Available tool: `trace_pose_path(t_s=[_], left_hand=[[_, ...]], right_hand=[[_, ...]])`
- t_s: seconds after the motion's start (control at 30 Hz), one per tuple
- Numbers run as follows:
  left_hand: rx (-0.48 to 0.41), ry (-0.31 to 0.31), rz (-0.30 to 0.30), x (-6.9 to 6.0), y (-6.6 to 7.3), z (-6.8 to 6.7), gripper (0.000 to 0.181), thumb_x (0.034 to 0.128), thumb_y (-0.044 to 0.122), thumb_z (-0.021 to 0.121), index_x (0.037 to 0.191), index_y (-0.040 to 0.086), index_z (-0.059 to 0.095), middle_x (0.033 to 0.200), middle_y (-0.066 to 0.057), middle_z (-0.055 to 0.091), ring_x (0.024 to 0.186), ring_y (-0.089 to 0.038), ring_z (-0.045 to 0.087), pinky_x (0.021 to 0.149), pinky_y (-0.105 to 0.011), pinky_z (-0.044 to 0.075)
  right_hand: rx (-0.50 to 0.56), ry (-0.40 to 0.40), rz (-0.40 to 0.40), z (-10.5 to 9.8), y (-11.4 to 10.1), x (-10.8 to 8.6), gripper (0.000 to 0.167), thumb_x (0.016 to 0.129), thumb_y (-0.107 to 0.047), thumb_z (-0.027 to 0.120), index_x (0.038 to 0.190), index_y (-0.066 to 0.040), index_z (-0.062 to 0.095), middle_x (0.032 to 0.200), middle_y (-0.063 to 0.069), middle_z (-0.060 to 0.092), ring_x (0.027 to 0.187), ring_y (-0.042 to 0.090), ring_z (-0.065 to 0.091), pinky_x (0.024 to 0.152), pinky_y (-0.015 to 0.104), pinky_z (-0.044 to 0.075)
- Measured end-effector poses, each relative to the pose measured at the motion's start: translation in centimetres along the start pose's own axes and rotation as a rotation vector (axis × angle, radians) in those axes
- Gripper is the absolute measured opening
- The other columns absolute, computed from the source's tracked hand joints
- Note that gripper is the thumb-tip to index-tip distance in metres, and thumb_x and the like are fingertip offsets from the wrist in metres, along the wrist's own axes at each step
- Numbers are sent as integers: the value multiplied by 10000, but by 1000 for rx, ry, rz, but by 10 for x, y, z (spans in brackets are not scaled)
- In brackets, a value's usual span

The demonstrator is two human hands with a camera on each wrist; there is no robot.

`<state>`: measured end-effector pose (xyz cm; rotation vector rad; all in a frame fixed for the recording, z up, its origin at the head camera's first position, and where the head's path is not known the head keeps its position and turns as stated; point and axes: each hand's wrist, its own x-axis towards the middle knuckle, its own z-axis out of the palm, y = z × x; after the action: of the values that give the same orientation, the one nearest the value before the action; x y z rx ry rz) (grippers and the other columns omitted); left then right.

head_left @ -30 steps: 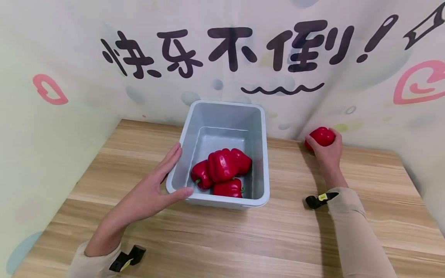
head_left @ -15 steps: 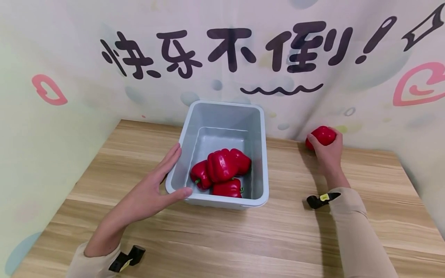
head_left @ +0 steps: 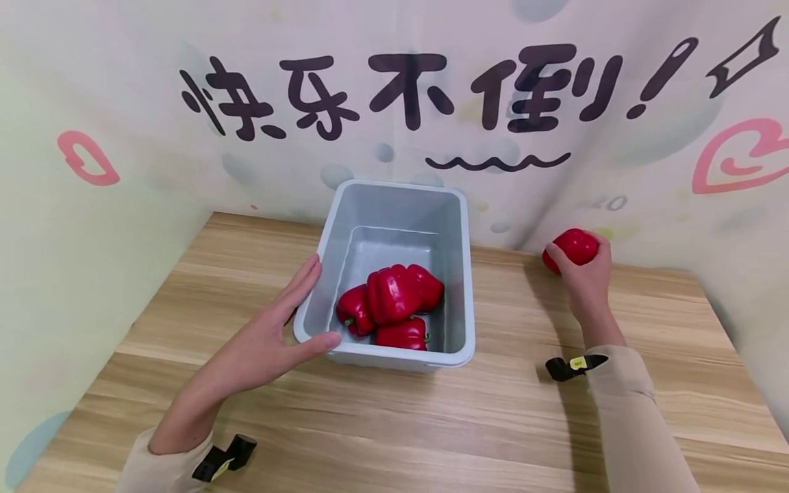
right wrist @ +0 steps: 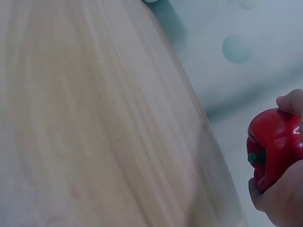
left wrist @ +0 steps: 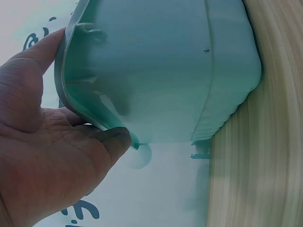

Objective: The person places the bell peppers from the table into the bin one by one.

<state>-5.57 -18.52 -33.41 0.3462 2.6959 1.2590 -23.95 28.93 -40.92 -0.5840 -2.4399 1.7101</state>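
Observation:
My left hand (head_left: 265,346) grips the near-left corner of a light grey plastic bin (head_left: 467,274). Its thumb (left wrist: 47,49) lies on the near rim and its fingers on the left rim. Inside the bin, several red bell peppers (head_left: 390,294) are heaped toward the near end, green stems showing on some. At the far right, by the backdrop, my right hand (head_left: 585,284) holds another red bell pepper (head_left: 574,245) between thumb and fingers. The right wrist view shows the green stem (right wrist: 256,157) of that held pepper; part of it is out of frame.
The bin stands on a wood-grain table (head_left: 425,424), near its back edge. A pale printed backdrop (head_left: 394,150) with dark lettering hangs right behind. Small black devices are strapped at the left wrist (head_left: 224,459) and the right wrist (head_left: 576,366).
My right hand and its pepper have shifted very slightly right and down in the head view. The left hand, the bin and the peppers inside keep their places.

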Motion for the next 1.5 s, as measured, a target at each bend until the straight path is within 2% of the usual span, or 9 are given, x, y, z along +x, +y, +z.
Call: trace_pose_path(t_s=[0.37,1.07,1.33,1.5], left_hand=[[2,-3,-11,-1,2,-2,998,974,489,739,1713,304,95,1806,82,27,1681,-337,103,1243,-712,304],[14,-2,-1,-1,0,-1,990,978,498,732,1712,308,95,1801,108,29,1683,-311,100,1258,-697,293],[13,0,-13,-2,0,-1,990,978,502,730,1711,317,91,1799,119,22,1684,-308,93,1264,-701,278],[11,2,-4,-2,0,-1,986,978,498,731,1711,316,97,1799,120,26,1685,-300,94,1269,-696,273]], right_hand=[[15,0,2,-6,1,-17,845,969,-372,769,1630,-330,243,1729,-36,277,1584,211,274,1231,469,455],[52,15,20,-13,-5,-50,821,945,-328,802,1602,-334,310,1692,-51,330,1484,158,321,1161,412,507],[10,4,-41,-7,-4,-60,808,953,-306,780,1608,-298,308,1682,-19,345,1496,186,345,1119,398,527],[24,17,-45,-5,-8,-70,791,941,-286,792,1589,-301,340,1661,-27,372,1467,168,363,1047,331,542]])
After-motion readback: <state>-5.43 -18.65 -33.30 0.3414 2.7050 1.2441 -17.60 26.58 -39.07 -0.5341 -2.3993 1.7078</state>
